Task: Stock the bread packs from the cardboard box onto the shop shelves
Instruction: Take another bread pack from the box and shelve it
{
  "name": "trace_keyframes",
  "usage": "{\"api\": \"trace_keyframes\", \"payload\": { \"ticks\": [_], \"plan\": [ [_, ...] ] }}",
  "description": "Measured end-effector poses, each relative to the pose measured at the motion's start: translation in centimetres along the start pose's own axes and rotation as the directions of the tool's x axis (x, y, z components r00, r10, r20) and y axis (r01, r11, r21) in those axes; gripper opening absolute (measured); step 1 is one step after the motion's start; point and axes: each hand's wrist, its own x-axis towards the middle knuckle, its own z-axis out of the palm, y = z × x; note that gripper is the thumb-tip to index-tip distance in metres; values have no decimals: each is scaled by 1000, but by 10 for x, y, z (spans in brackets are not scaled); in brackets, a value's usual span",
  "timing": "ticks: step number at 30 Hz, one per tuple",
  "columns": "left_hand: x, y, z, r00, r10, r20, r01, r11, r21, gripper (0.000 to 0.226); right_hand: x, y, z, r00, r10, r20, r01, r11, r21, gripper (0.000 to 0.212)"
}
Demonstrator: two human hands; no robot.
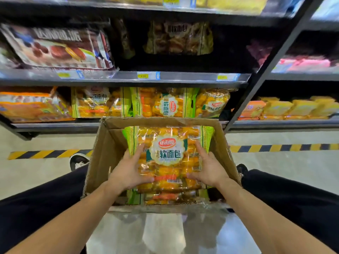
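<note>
An open cardboard box [108, 143] stands on the floor between my legs, in front of the shelves. A yellow-and-green bread pack [168, 143] lies face up at the top of the box, with another pack [165, 197] showing under its near end. My left hand [129, 171] grips the pack's left side and my right hand [209, 170] grips its right side. The bottom shelf [117, 124] just beyond the box holds several matching bread packs [165, 103] standing on edge.
A middle shelf [128, 77] with price tags carries a chocolate-pie pack [58, 46] and a darker bread pack [178, 38]. A black upright post [264, 76] separates a neighbouring bay with yellow packs [293, 108]. Striped hazard tape [282, 148] runs across the floor. My shoes flank the box.
</note>
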Motion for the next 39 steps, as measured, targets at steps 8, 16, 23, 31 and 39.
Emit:
{"api": "trace_keyframes", "payload": {
  "ticks": [8, 16, 23, 31, 39],
  "plan": [
    [-26, 53, -66, 932, 84, -352, -45, 992, 119, 122, -30, -45, -50, 938, -140, -317, 83, 979, -185, 114],
    [-11, 109, -145, 831, 182, -526, -71, 972, 223, 119, -16, -88, -120, 831, -181, -526, 89, 977, -196, 108],
    [55, 131, -183, 833, 195, -518, -61, 962, 264, 120, 45, -101, -164, 827, -165, -537, 68, 978, -196, 110],
    [169, 134, -194, 861, 193, -471, -70, 961, 267, 120, 154, -98, -189, 859, -132, -495, 34, 979, -201, 111],
    [258, 151, -228, 834, 193, -517, -21, 947, 320, 106, 247, -114, -230, 799, -175, -575, 5, 958, -285, 101]
  ]
}}
